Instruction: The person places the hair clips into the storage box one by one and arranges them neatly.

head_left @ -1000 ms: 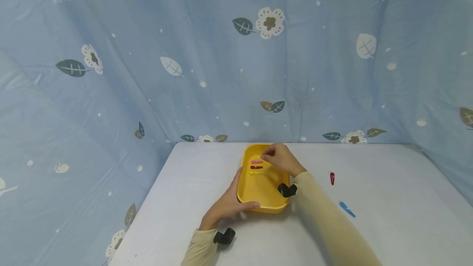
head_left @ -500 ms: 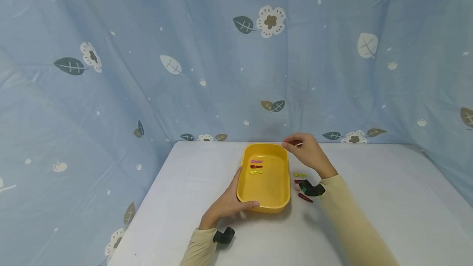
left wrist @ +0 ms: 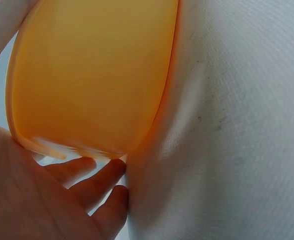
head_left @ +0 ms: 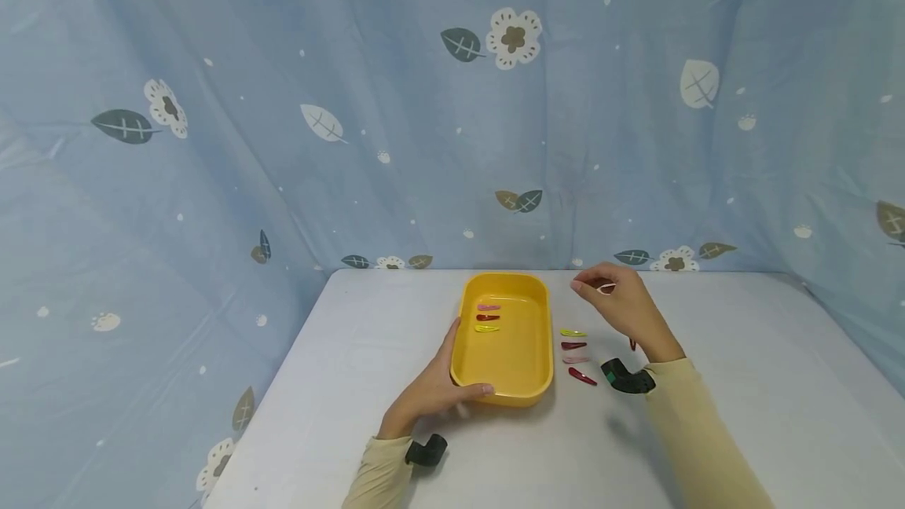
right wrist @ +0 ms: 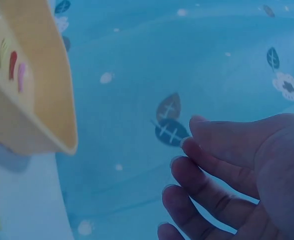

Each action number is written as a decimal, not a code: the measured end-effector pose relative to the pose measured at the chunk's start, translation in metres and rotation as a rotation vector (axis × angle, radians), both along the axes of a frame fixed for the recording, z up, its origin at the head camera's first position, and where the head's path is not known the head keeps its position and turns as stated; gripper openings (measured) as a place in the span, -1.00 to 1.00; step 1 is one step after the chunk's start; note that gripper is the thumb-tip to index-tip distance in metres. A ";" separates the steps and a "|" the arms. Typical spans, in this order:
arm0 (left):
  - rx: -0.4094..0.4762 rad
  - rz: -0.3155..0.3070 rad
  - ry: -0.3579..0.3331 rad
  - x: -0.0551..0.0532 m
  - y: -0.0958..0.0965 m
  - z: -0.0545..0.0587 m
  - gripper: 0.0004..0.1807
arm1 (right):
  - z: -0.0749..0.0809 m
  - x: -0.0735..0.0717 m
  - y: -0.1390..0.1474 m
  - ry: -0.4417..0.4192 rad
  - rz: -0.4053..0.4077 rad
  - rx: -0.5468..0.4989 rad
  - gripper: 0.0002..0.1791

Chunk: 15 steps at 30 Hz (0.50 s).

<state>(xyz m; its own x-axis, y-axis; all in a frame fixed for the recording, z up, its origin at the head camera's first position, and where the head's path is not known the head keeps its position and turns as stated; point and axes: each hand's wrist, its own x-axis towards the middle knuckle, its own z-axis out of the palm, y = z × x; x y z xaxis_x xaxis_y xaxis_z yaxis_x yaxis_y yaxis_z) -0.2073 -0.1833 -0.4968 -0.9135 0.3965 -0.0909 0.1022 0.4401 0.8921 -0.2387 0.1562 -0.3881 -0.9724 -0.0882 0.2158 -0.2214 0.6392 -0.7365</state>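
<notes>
In the head view my left hand (head_left: 438,383) grips the near left corner of a yellow plastic tray (head_left: 523,368), thumb along its near rim. The left wrist view shows fingers (left wrist: 99,185) against the wall of the tray (left wrist: 97,70). Inside lie three snap hair clips in a column: pink (head_left: 489,307), red (head_left: 488,317) and yellow (head_left: 487,329). My right hand (head_left: 625,305) is raised to the right of the tray, fingers loosely bent. Nothing shows between its fingertips in the right wrist view, where the hand (right wrist: 236,170) is apart from the tray.
Right of the tray lie a yellow clip (head_left: 573,333), a dark red clip (head_left: 574,346), a pink clip (head_left: 576,360) and another dark red clip (head_left: 583,377). One red clip (head_left: 632,345) is partly covered by my right hand. A patterned blue curtain (head_left: 396,140) hangs behind the white table (head_left: 382,320).
My right hand has moved from over the tray's clips out to the right, uncovering the clips beside the tray. The blue clip farther right is now out of sight. My left hand keeps its hold.
</notes>
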 end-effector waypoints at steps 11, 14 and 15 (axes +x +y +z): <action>-0.001 0.000 -0.005 -0.002 0.000 -0.002 0.43 | -0.021 0.012 0.024 -0.019 -0.082 0.017 -0.66; -0.004 0.002 -0.002 -0.003 0.000 -0.003 0.43 | -0.027 0.014 0.030 -0.002 -0.095 0.010 -0.68; -0.005 0.001 -0.001 -0.003 0.000 -0.004 0.43 | -0.030 0.015 0.031 -0.002 -0.099 0.007 -0.68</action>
